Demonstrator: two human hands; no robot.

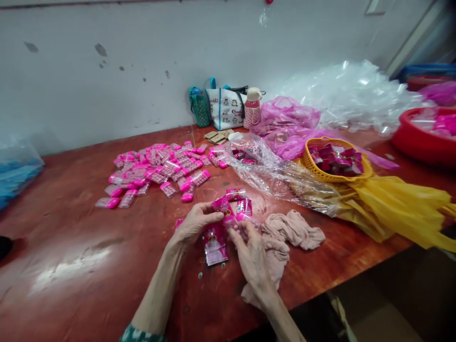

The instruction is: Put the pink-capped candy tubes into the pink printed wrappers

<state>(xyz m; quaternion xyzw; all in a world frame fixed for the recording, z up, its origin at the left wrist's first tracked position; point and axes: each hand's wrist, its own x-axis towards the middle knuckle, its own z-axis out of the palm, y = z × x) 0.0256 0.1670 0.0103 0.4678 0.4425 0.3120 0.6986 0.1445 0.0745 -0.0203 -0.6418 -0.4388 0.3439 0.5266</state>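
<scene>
Over the near middle of the table, my left hand [199,221] pinches a pink printed packet [223,207] between thumb and fingers. Close beside it, my right hand [252,251] is closed around a small clear pack with pink beads, partly covered by the fingers. The two items meet or overlap; whether they are joined I cannot tell. More pink printed packets lie around my hands, one [215,249] below the left hand and another [244,207] just behind the right. Farther back spreads a heap of clear packs with bright pink caps [160,166].
A crumpled beige cloth [294,230] lies right of my right hand. Behind it are clear plastic film [263,166], a yellow basket [315,173] of dark pink packets and a yellow bag [402,199]. A red tub [409,137] stands far right; bags and a bottle [252,107] line the wall.
</scene>
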